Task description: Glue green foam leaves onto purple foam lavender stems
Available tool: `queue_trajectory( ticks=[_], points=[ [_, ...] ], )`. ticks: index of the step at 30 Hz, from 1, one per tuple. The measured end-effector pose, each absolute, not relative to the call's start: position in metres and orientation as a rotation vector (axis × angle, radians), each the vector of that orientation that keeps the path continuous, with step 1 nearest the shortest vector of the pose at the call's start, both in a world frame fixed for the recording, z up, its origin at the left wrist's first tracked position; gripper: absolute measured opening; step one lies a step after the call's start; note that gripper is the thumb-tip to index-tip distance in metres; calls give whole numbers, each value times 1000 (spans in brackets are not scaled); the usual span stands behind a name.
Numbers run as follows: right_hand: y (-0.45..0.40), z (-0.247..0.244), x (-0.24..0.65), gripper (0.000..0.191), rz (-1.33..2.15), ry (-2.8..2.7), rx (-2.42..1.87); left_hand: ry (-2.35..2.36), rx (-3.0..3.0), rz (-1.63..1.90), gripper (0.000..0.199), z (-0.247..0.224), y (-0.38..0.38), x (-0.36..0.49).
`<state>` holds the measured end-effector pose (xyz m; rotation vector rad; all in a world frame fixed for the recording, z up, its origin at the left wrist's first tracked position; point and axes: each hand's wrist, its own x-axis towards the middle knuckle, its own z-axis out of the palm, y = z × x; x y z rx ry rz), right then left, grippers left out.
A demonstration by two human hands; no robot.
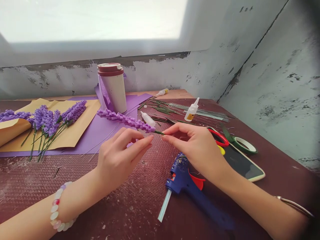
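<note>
**A:** Specimen location?

**B:** A purple felt lavender sprig [126, 120] is held above the surface [75, 186], between both hands, with its spike pointing left and its green wire stem [159, 132] pointing right.

**A:** Finger state?

**B:** The right hand [197, 150] has its fingers closed on the end of the stem. The left hand [120, 163] has its fingers half-curled just below the base of the spike; whether they grip cannot be told.

**A:** Handling?

**B:** Judged light. The felt looks soft and easily crushed; the wire looks thin, stiff, slightly bendable. Best hold: bare stem, not spike.

**A:** Nearby?

**B:** A blue hot glue gun [183, 178] lies below the right hand. Red-handled scissors [218, 137] sit beyond that hand, beside a roll of green floral tape [241, 145].
</note>
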<state>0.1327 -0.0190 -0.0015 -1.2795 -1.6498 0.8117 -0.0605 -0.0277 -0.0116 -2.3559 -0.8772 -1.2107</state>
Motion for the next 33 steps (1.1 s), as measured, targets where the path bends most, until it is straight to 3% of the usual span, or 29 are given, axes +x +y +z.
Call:
queue_trajectory(
  ticks=[7, 33],
  points=[
    [-25, -3, 126, 5, 777, -1717, -1212, -774, -2066, -1071, 24, -6, -29, -64],
    [-32, -8, 124, 5, 653, -1696, -1097, -889, -2205, -1024, 29, -1, -28, -65]
  ],
)
